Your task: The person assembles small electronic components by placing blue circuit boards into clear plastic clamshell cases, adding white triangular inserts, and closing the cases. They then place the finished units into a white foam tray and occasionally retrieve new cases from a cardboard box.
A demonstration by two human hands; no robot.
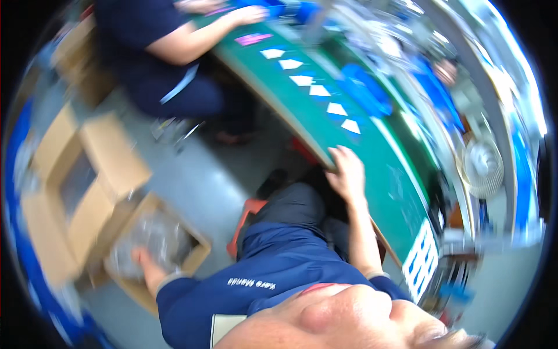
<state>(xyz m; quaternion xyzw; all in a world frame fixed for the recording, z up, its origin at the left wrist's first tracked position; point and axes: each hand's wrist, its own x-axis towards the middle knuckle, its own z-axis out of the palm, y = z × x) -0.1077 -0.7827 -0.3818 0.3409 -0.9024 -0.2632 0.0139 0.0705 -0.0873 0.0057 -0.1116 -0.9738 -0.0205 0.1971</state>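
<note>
Left hand [150, 266]: down in the small box [199, 255], lower left of the frame, right at the plastic [157, 232]. It's blurry there, so I can't tell if the fingers are clamped on anything or just touching.
Plastic: clear, crumpled, probably bags, filling much of the small box. Can't make out whether anything's inside it.
How it handles: my guess is light, floppy and kinda slippery. Nothing much to break if it's just film, though thin film could tear if yanked.
Where to grab: I'd take a bunched fold near the top, a proper handful rather than a fingertip pinch, since loose film likes to slide.
Right hand [349, 174]: middle of the frame, at the edge of the tabletop [378, 168]. Thumb looks apart from the fingers, nothing held that I can see. Probably just bracing.
White pieces [301, 80]: six in a row on the tabletop, upper middle, the lowest one near the right hand. Pink piece [253, 39] sits past the top end.
Big box [113, 151]: left side, flaps out, just beside the small box.
Co-worker [133, 26]: upper left, dark top, arms toward the tabletop.
Fan [482, 166]: far right.
</note>
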